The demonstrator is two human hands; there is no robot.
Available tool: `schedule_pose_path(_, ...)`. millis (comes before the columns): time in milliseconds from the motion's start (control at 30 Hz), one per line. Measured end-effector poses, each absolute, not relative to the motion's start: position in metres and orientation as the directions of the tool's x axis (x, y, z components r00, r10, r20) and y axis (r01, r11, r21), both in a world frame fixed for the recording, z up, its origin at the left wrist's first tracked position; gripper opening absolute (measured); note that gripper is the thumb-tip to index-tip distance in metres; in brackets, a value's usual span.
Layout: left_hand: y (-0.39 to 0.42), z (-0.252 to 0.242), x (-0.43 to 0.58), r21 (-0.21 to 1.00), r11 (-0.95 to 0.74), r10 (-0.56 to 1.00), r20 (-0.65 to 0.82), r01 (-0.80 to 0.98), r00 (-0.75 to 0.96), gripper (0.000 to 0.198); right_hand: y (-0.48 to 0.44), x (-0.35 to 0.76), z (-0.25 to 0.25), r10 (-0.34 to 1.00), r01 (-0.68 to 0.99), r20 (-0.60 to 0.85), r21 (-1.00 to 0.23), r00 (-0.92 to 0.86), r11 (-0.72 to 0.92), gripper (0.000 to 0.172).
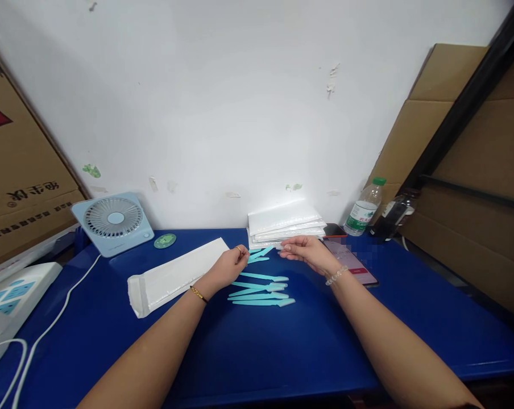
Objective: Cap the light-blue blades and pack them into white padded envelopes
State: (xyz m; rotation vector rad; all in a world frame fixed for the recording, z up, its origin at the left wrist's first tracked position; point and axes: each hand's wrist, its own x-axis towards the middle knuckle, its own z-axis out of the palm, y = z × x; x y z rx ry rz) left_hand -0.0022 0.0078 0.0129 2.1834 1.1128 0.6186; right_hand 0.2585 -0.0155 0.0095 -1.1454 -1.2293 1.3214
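My left hand (230,266) is closed, its thumb and fingers pinched at the near end of a teal eyebrow razor (263,251). Apart from it, my right hand (307,253) has its fingertips pressed together just beyond the razor's tip; whatever small thing may be between them is too faint to name. Below the hands, several teal eyebrow razors (261,296) lie in a loose row, pale blade ends pointing right. Another teal razor (259,260) lies partly behind my left fingers. A white padded envelope (175,275) lies flat, slanted, left of my left hand.
Behind the hands, a stack of white padded envelopes (285,218) rests against the wall. A phone (353,262), a green-capped water bottle (363,210) and a dark bottle (394,217) stand right. At left are a blue fan (113,221), a green disc (165,241) and a power strip (22,307).
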Motion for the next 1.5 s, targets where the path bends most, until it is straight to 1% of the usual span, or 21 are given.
schedule_pose_path(67, 0.008, 0.011, -0.002, 0.697, -0.463, 0.830, 0.125, 0.548, 0.543, 0.017, -0.015, 0.256, 0.010, 0.998, -0.031, -0.024, -0.999, -0.060, -0.026, 0.028)
schedule_pose_path(167, 0.008, 0.010, -0.002, 0.700, -0.468, 0.822, 0.120, 0.539, 0.557, 0.017, -0.014, 0.254, 0.009, 0.999, -0.001, 0.000, -1.000, -0.055, 0.000, 0.031)
schedule_pose_path(300, 0.008, 0.010, -0.001, 0.698, -0.481, 0.809, 0.120, 0.531, 0.575, 0.019, -0.015, 0.250, 0.008, 0.995, 0.044, 0.025, -0.999, -0.096, 0.029, 0.034)
schedule_pose_path(500, 0.005, 0.009, 0.002, 0.685, -0.507, 0.796, 0.139, 0.523, 0.589, 0.020, -0.018, 0.240, 0.007, 0.990, 0.080, 0.021, -0.996, -0.140, 0.032, 0.034)
schedule_pose_path(567, 0.003, 0.009, 0.003, 0.692, -0.505, 0.793, 0.137, 0.516, 0.593, 0.022, -0.020, 0.236, 0.006, 0.986, 0.088, 0.016, -0.996, -0.167, 0.031, 0.034)
schedule_pose_path(633, 0.001, 0.009, 0.004, 0.721, -0.476, 0.793, 0.104, 0.504, 0.601, 0.024, -0.022, 0.235, 0.006, 0.978, 0.098, -0.001, -0.995, -0.211, 0.020, 0.035)
schedule_pose_path(700, -0.001, 0.010, 0.004, 0.753, -0.439, 0.774, 0.040, 0.490, 0.632, 0.028, -0.022, 0.237, 0.008, 0.962, 0.152, -0.036, -0.988, -0.271, 0.005, 0.036)
schedule_pose_path(767, -0.002, 0.011, 0.003, 0.741, -0.452, 0.745, 0.006, 0.497, 0.667, 0.031, -0.020, 0.245, 0.009, 0.968, 0.266, -0.034, -0.963, -0.250, 0.035, 0.036)
schedule_pose_path(800, -0.002, 0.011, 0.003, 0.712, -0.480, 0.740, 0.015, 0.512, 0.673, 0.032, -0.018, 0.251, 0.009, 0.981, 0.350, 0.002, -0.934, -0.193, 0.070, 0.035)
schedule_pose_path(833, -0.001, 0.011, 0.002, 0.667, -0.517, 0.746, 0.042, 0.537, 0.665, 0.031, -0.015, 0.258, 0.008, 0.991, 0.446, 0.068, -0.888, -0.114, 0.113, 0.034)
schedule_pose_path(900, 0.003, 0.010, 0.000, 0.538, -0.577, 0.778, 0.130, 0.615, 0.615, 0.026, -0.010, 0.269, 0.003, 0.969, 0.648, 0.249, -0.738, 0.004, 0.186, 0.025)
schedule_pose_path(967, 0.008, 0.008, -0.002, 0.389, -0.597, 0.799, 0.209, 0.701, 0.564, 0.021, -0.005, 0.276, -0.003, 0.931, 0.780, 0.364, -0.578, -0.019, 0.242, 0.014)
schedule_pose_path(1000, 0.010, 0.007, -0.003, 0.319, -0.598, 0.802, 0.231, 0.735, 0.551, 0.020, -0.004, 0.276, -0.006, 0.923, 0.813, 0.379, -0.515, -0.069, 0.272, 0.011)
schedule_pose_path(1067, 0.015, 0.005, -0.004, 0.220, -0.593, 0.803, 0.229, 0.775, 0.550, 0.018, -0.003, 0.271, -0.011, 0.921, 0.848, 0.350, -0.423, -0.171, 0.318, 0.011)
schedule_pose_path(1167, 0.019, 0.002, -0.004, 0.140, -0.603, 0.795, 0.184, 0.785, 0.578, 0.014, -0.005, 0.258, -0.013, 0.927, 0.905, 0.286, -0.278, -0.243, 0.323, 0.011)
schedule_pose_path(1267, 0.020, -0.001, -0.003, 0.064, -0.626, 0.772, 0.191, 0.777, 0.606, 0.017, -0.006, 0.249, -0.012, 0.933, 0.945, 0.267, -0.151, -0.242, 0.289, 0.010)
schedule_pose_path(1300, 0.020, -0.002, -0.002, 0.039, -0.627, 0.767, 0.201, 0.778, 0.609, 0.019, -0.007, 0.248, -0.012, 0.932, 0.948, 0.271, -0.142, -0.241, 0.286, 0.009)
schedule_pose_path(1333, 0.020, -0.002, -0.002, 0.020, -0.625, 0.766, 0.208, 0.780, 0.608, 0.022, -0.007, 0.248, -0.012, 0.930, 0.943, 0.278, -0.159, -0.240, 0.291, 0.007)
schedule_pose_path(1367, 0.019, -0.002, -0.001, 0.013, -0.623, 0.766, 0.211, 0.782, 0.607, 0.023, -0.007, 0.248, -0.012, 0.928, 0.931, 0.285, -0.204, -0.239, 0.302, 0.007)
schedule_pose_path(1433, 0.017, 0.001, -0.001, 0.045, -0.613, 0.777, 0.216, 0.789, 0.591, 0.022, -0.007, 0.250, -0.014, 0.927, 0.878, 0.300, -0.352, -0.223, 0.325, 0.006)
schedule_pose_path(1500, 0.014, 0.005, -0.001, 0.168, -0.583, 0.808, 0.217, 0.795, 0.547, 0.020, -0.007, 0.252, -0.014, 0.935, 0.789, 0.309, -0.525, -0.174, 0.320, 0.009)
